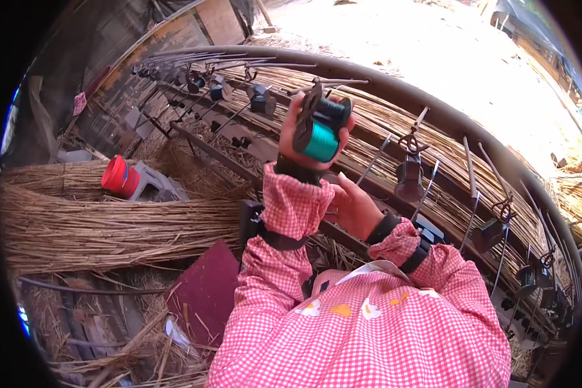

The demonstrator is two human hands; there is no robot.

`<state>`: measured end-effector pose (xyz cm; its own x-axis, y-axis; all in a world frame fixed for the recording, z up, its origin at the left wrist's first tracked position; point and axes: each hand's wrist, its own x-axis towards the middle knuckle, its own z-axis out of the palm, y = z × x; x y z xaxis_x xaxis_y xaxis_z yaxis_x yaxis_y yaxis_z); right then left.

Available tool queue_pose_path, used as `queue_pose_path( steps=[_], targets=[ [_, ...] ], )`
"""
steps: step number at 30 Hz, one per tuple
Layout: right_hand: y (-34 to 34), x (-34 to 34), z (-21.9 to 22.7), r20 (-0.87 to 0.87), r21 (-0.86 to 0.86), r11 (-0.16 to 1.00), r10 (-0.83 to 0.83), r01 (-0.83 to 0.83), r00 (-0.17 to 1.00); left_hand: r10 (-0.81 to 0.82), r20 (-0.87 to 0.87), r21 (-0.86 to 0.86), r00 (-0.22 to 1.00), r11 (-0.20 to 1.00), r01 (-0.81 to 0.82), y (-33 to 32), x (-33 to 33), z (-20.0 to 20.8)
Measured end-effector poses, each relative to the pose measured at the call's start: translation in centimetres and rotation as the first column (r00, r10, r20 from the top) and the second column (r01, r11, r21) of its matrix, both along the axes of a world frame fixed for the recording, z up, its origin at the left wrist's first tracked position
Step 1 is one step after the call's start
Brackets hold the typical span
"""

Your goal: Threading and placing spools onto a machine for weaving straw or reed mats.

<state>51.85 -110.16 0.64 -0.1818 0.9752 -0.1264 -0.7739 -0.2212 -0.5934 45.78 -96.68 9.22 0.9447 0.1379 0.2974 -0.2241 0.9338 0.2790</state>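
My left hand (290, 132) is raised over the reed rack, its fingers closed around a spool holder (306, 116) with dark end pieces. Bright green thread (321, 141) is wound on it, and a darker green winding (333, 111) sits just beyond. My right hand (359, 210) is lower and to the right, close to the left sleeve. Its visible fingers are stretched out, with nothing seen in them; the sleeve partly hides their tips. Several similar dark spool holders hang along the rack, among them one (409, 178) right of my hands and another (262, 100) beyond them.
A curved metal pipe (362, 72) runs behind a layer of reeds (381, 110), with thin rods sticking up along it. Reed bundles (123, 226) lie at left beside a red cup (120, 176) and a grey block (154, 184). A maroon board (204, 291) leans nearby.
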Motion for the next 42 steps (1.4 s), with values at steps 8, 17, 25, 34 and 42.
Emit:
queue_pose_path(
  steps=[8, 17, 25, 34, 42],
  targets=[
    [1.7, -2.3, -4.8, -0.128, 0.032, 0.995, -0.086, 0.091, 0.988, -0.164, -0.298, 0.106, 0.94, 0.973, 0.204, -2.3, 8.1, 5.1],
    [-1.2, -0.9, 4.3, 0.013, 0.108, 0.992, 0.066, -0.067, 0.998, 0.4, -0.376, 0.659, 0.836, 0.749, -0.062, -7.5, -8.0, -6.3],
    [2.1, -4.4, 5.7, -0.245, 0.266, 0.96, -0.014, 0.081, 0.969, 0.891, -0.109, 0.987, 0.441, 0.15, -0.057, -0.4, -10.2, -11.0],
    [-1.5, -8.0, 7.1, 0.266, 0.626, 0.654, 0.334, -0.426, 0.904, 0.736, 0.464, 0.491, 0.494, -0.677, 0.548, -1.4, -0.6, -10.7],
    [5.7, 12.2, -0.4, 0.134, 0.041, 0.876, -0.481, 0.48, 0.866, 0.242, -0.004, 0.902, 0.97, 0.42, -0.101, 0.6, 3.0, -13.2]
  ],
)
